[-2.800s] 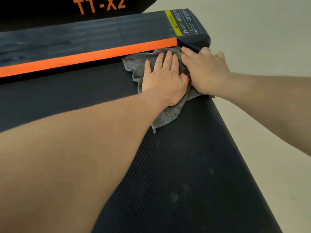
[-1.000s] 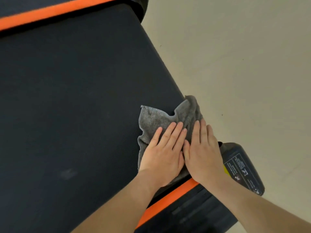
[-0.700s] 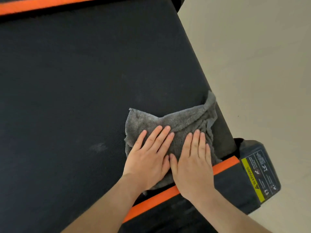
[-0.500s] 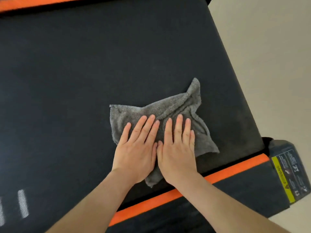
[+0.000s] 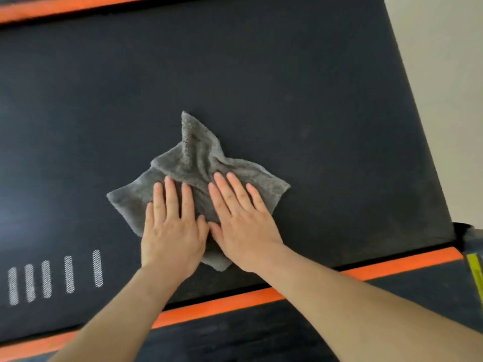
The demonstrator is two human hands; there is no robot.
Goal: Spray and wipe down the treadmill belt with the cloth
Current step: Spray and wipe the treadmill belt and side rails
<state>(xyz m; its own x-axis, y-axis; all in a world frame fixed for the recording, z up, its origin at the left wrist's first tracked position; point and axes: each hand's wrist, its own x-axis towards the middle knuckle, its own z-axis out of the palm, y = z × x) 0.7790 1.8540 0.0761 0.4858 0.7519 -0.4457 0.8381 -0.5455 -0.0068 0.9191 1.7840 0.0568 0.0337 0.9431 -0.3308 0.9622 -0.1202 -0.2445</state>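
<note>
The cloth (image 5: 194,163) and both hands have slid to the left since half a second ago. They are now farther from the right edge of the treadmill belt (image 5: 313,95) and closer to its middle. More white marks (image 5: 52,279) show on the belt at the left now.

The cloth is gray and crumpled. It lies flat on the dark belt, with one corner sticking up and away from the person. The left hand (image 5: 172,231) lies on the left part of the cloth. The right hand (image 5: 244,226) lies on the right part. Both hands are flat, palms down, with straight fingers pressing on the cloth. They do not curl round it. The two thumbs almost touch in the middle. Most of the cloth shows past the fingertips, and a small bit pokes out between the wrists.

An orange stripe (image 5: 224,307) runs along the side of the treadmill near the person, just behind the wrists. Another orange stripe (image 5: 52,11) runs along the far side. The pale floor (image 5: 444,74) shows at the right. A bit of a yellow label (image 5: 475,267) peeks in at the right edge.
</note>
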